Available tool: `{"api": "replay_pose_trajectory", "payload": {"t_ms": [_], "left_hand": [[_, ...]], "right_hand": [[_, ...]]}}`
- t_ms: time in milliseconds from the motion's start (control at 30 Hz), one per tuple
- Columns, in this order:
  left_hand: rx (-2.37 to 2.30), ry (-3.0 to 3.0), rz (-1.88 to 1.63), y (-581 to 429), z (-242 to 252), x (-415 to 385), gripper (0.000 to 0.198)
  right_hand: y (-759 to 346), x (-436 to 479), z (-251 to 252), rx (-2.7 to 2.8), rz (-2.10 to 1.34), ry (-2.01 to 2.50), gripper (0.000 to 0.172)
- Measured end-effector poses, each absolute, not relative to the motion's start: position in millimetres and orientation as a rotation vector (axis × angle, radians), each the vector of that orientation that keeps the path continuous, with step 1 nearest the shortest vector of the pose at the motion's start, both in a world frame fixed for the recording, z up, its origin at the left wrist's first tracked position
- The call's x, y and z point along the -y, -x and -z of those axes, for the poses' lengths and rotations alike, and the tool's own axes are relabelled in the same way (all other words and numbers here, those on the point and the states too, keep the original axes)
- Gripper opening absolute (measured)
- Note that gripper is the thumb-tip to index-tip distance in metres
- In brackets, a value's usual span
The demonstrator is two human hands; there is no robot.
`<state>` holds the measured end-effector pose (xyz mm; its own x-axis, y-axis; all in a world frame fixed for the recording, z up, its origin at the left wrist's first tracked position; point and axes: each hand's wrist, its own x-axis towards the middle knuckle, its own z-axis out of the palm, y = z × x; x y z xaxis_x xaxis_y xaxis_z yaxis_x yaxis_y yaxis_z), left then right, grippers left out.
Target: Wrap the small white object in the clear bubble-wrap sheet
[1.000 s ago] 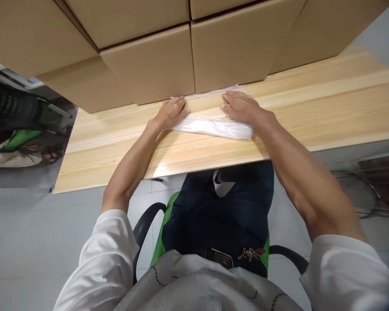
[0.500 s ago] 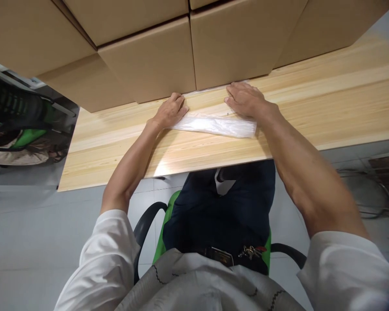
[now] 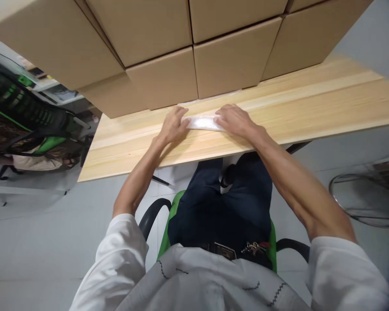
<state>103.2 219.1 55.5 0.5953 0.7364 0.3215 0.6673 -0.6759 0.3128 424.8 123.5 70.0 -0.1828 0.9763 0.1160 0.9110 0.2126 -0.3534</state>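
White plastic [image 3: 202,123] runs sideways between a person's left hand [image 3: 176,124] and right hand [image 3: 234,121], apart, both touching it; grip unclear.

Office-like workroom: stacked cardboard boxes [image 3: 164,80], wooden table [image 3: 311,99], mesh-backed chair [image 3: 11,97], tiled floor [image 3: 35,246].

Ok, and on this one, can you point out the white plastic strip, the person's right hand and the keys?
White plastic strip [image 3: 201,123]: head view, on its exposed middle.
Right hand [image 3: 234,119]: head view, on the back of the hand.
Keys [image 3: 253,248]: head view, mid-bunch.
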Motion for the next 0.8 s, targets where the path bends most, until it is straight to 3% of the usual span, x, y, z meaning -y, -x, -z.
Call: {"api": "replay_pose_trajectory", "payload": {"t_ms": [233, 433, 667, 800], "left_hand": [[-1.086, -2.715, -0.681, -124, -45, -135, 0.052], [-1.233, -2.6, -0.627, -148, -37, -112, 0.064], [-1.204, -2.782, -0.536, -161, -43, -110, 0.075], [-1.224, -2.877, -0.401, -165, -45, -110, 0.064]], "right_hand": [[-384, -87, -62, 2.205, -0.095, 1.889, 0.047], [-365, -55, -51, 2.094, 0.153, 1.944, 0.041], [-360, -47, -36, 2.182, 0.401, 1.655, 0.03], [-364, -49, -31, 2.248, 0.391, 1.539, 0.028]]}}
